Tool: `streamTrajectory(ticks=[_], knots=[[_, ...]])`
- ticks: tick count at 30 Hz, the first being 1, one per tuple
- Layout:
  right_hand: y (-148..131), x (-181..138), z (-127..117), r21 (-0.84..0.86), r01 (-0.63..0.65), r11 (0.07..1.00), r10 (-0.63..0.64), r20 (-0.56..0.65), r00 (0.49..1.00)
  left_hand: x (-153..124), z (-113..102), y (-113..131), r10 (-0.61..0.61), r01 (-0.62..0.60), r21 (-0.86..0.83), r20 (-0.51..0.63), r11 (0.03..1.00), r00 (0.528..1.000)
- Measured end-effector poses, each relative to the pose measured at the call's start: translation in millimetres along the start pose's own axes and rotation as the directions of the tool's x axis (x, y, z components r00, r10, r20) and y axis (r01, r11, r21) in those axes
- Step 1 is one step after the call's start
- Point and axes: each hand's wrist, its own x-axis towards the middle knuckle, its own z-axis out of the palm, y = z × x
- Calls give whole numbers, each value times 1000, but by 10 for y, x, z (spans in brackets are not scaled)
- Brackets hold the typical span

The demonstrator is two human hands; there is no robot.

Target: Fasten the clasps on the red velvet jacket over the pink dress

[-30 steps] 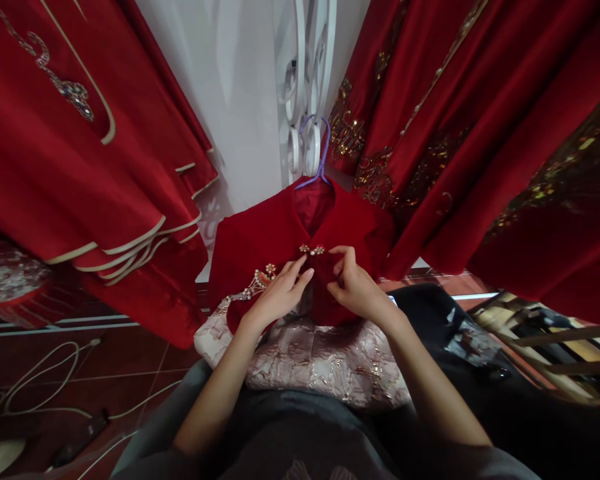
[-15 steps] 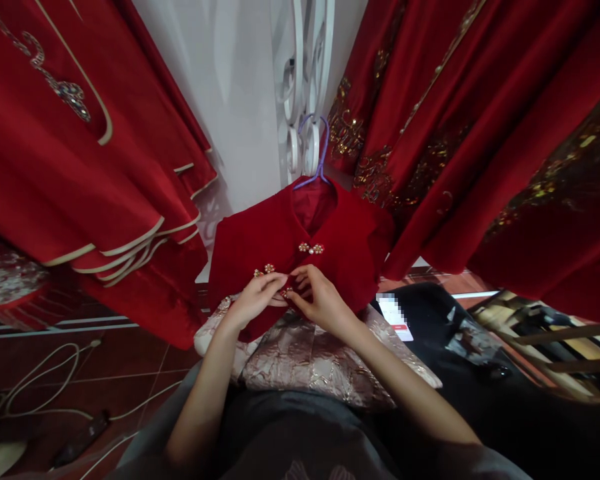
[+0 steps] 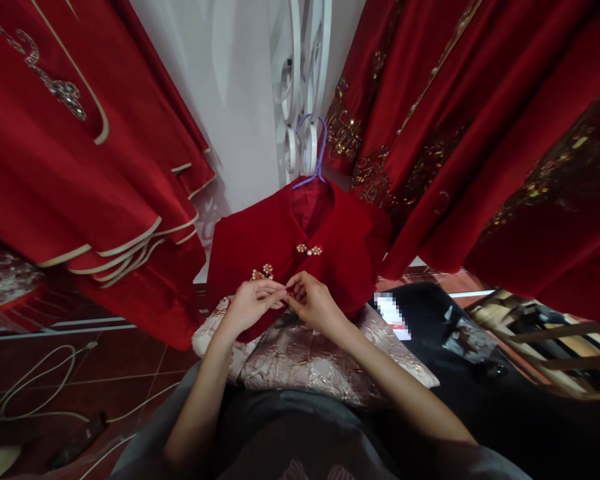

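A red garment with a collar (image 3: 260,233) hangs on a purple hanger (image 3: 322,157) in front of me. A beaded clasp (image 3: 309,250) is fastened below its neckline, and a flower-shaped beaded ornament (image 3: 263,272) sits lower at the left. My left hand (image 3: 254,305) and my right hand (image 3: 314,303) meet at the front of the garment. Both are closed, with thumbs and fingertips pinching together at a small beaded clasp, mostly hidden by the fingers. Pinkish brocade fabric (image 3: 315,370) lies across my lap beneath the hands.
Red garments hang at the left (image 3: 105,187) and at the right (image 3: 480,200), the latter with gold sequins. A white scrolled metal frame (image 3: 293,87) holds the hanger. A phone (image 3: 393,317) and a clear plastic bag (image 3: 467,340) lie on a black surface (image 3: 430,307). White cables (image 3: 45,413) trail over the floor.
My right hand has lowered slightly and its fingers have closed in against my left fingertips. The small clasp seen between the fingers before is now mostly covered.
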Motion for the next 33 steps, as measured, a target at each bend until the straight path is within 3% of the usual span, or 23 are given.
streamTrajectory(ticks=[4,8,11,17,19,23,26,33], knots=[[0,40,-73,-54,10,998,-12,-34,999,-35,-67,54,54,-53,51,-24,997,998],[29,91,-237,-62,-12,998,8,-66,998,-49,-208,81,157,-125,161,-199,979,967],[58,119,-350,-55,-14,998,8,-108,994,-46,-301,51,199,-105,310,-288,945,937],[64,136,-379,37,-32,999,37,-136,990,-23,-147,-19,189,-75,414,-242,907,952],[57,133,-349,58,-19,998,27,-131,991,-10,-23,-39,242,-76,450,-323,890,915],[40,124,-294,83,-26,996,34,-96,995,25,135,-111,391,-87,537,-484,839,783],[35,124,-272,151,-45,988,56,-69,996,46,143,-148,414,-124,516,-497,847,762],[21,175,-227,232,4,973,19,-97,995,64,123,-100,310,-224,223,-523,949,794]])
